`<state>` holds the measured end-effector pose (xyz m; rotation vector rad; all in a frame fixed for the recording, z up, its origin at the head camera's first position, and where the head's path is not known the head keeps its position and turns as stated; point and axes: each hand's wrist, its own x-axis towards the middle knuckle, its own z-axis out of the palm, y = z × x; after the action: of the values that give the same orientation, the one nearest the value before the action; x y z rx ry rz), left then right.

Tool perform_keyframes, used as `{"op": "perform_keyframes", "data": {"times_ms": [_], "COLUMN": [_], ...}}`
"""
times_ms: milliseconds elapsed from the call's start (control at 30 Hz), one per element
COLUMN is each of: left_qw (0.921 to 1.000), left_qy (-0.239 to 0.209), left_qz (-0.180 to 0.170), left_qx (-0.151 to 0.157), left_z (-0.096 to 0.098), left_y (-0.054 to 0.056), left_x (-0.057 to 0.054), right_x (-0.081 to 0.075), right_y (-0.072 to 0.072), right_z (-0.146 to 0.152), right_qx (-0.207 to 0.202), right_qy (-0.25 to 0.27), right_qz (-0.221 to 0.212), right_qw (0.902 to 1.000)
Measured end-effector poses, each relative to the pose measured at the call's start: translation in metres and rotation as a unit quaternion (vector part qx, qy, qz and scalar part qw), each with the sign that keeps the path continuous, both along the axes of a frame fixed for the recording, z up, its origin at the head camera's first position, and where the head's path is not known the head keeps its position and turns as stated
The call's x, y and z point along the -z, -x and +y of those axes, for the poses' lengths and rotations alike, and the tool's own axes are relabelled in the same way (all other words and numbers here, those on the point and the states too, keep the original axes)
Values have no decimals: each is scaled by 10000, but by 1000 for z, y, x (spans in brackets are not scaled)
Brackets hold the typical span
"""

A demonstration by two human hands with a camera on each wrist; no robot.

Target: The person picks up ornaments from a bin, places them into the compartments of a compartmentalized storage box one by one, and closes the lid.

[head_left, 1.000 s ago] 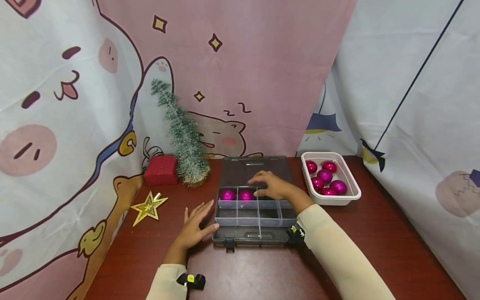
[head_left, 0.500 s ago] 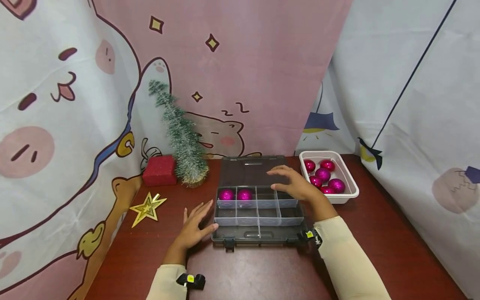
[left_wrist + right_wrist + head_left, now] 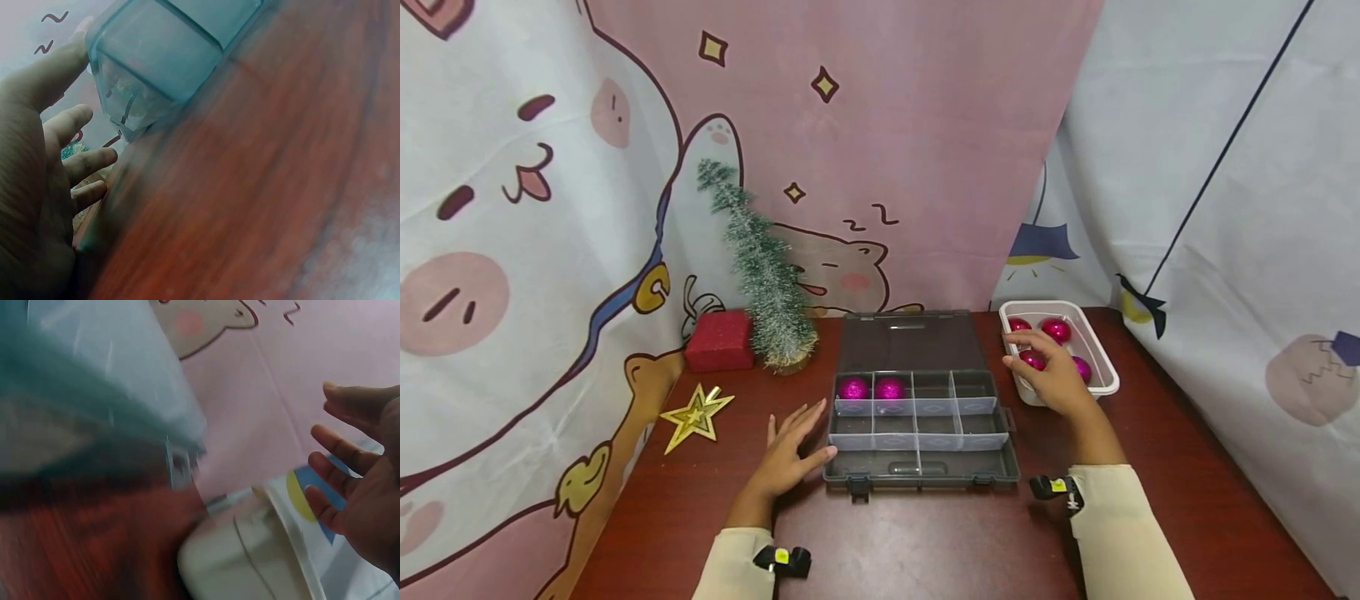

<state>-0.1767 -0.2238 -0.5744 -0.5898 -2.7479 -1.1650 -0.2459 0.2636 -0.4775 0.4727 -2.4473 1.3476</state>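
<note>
Reddish tabletop (image 3: pixel 917 542) — some baubles (image 3: pixel 1056 330) below right hand (image 3: pixel 1054 377), box (image 3: pixel 880 463) beside left hand (image 3: pixel 786 457)

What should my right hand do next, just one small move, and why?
I'd probably lower the right hand into the white tub and pinch one ball. It hovers over the tub holding nothing, several balls lie there, and in the divided case only two back-row compartments hold glittery balls.
</note>
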Motion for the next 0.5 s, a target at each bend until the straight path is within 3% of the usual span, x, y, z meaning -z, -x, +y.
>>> {"op": "perform_keyframes", "data": {"times_ms": [133, 500], "left_qw": [10000, 10000], "left_qy": [-15, -24], "left_qz": [9, 13], "left_qx": [2, -12], "left_z": [0, 1], "left_y": [1, 1], "left_x": [1, 1], "right_x": [4, 3], "right_y": [-1, 6], "right_z": [17, 59], "right_qx": [373, 810], "right_qy": [143, -459], "right_qz": [204, -565], "right_qw": [9990, 9941]}}
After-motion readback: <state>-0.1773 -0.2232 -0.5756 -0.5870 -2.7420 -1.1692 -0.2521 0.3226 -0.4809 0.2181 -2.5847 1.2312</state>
